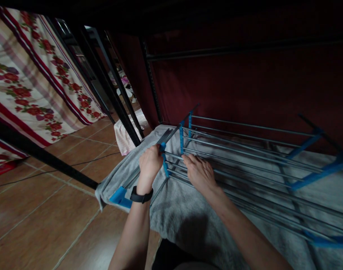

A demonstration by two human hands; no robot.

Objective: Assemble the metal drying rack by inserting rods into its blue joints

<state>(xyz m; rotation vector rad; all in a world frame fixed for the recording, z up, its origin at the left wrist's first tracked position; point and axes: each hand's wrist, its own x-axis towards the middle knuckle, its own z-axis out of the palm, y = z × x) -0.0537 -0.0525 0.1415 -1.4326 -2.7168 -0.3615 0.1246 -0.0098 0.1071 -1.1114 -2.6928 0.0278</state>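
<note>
A rack of thin metal tubes joined by blue plastic brackets (181, 138) lies across a grey blanket (171, 208). My left hand (151, 163), with a dark band on its wrist, is closed around the rack's near-left end, at a blue joint. Its fingertips are mostly hidden. To its right, my right hand (201, 172) has its fingers curled over one of the long tubes, close to the bracket. A blue plastic end piece (120, 197) rests near the blanket's left edge, below my left hand. More blue brackets (309, 180) hold the tubes at the far right.
Dark metal posts (109, 82) stand at the left, with a slanting bar (47, 155) nearer me. A floral curtain (27, 86) hangs beyond them. Dark red cloth (230, 82) covers the back. A cable (84, 163) crosses the tiled floor (61, 210). A striped cloth (123, 137) hangs behind the blanket.
</note>
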